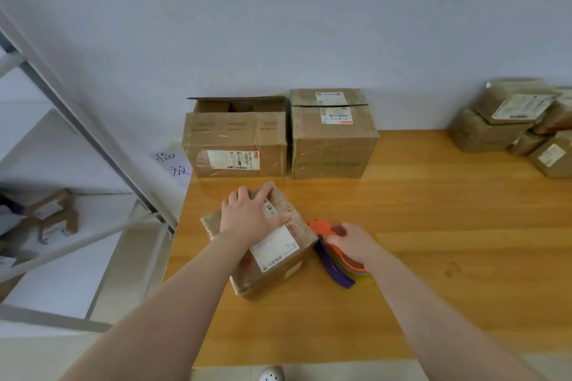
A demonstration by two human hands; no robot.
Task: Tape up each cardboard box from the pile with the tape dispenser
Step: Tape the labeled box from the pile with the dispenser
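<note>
Pressing flat on a small cardboard box [278, 269], the left hand [250, 213] is lying with its fingers straight and spread across the box top, partly covering the white shipping label [272, 244]. The box is sitting slightly askew on the wooden tabletop [433, 226], directly under that hand. Just to the right of the box, the right hand [353, 244] is curling its fingers over an orange and purple tape dispenser [334, 269], which is resting on the tabletop and touching or nearly touching the box's side. Beyond both hands, two larger boxes are standing side by side against the wall: an open-topped carton [235, 145] ahead of the left hand and a closed carton [332, 139] ahead of the right. Far out past the right hand, a pile of wrapped boxes [510, 124] is sitting at the tabletop's edge. Off to the left of the left hand, a metal shelf rack [93, 139] is holding a few small parcels [55, 216]
</note>
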